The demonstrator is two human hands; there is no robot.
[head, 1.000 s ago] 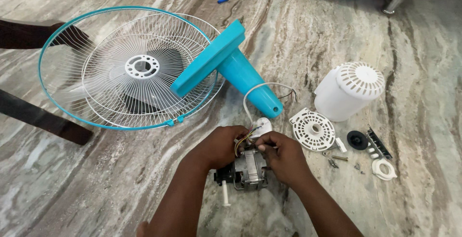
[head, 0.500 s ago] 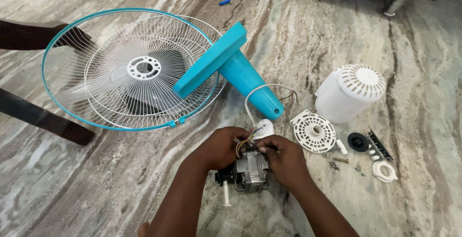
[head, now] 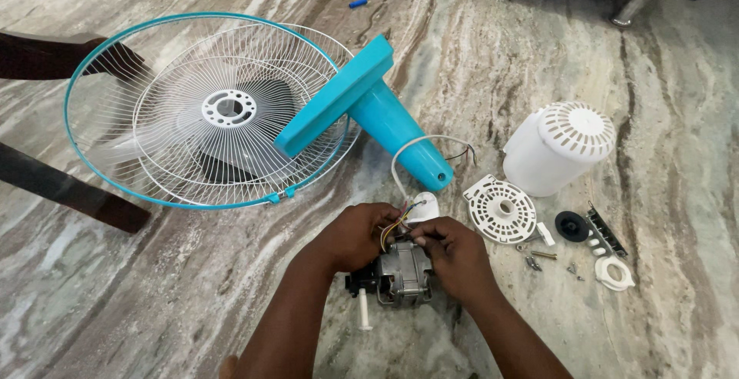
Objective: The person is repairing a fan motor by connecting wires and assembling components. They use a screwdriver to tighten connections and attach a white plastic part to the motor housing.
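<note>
Fan motor (head: 402, 273) lies on the stone floor (head: 192, 287), shaft pointing toward the person. Left hand (head: 356, 234) is closed on its upper left side, beside the bundle of coloured wires (head: 394, 223). Right hand (head: 456, 254) grips the motor's upper right, fingers pinched at the wires. White round grille plate (head: 500, 210) lies just right of the hands.

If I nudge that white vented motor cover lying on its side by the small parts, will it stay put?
Probably not. The white vented cover lies on its rounded side on smooth marble floor, so it would likely roll or slide. It looks like hollow thin plastic, so probably light for its size. Its slotted end may crack if squeezed.
</note>
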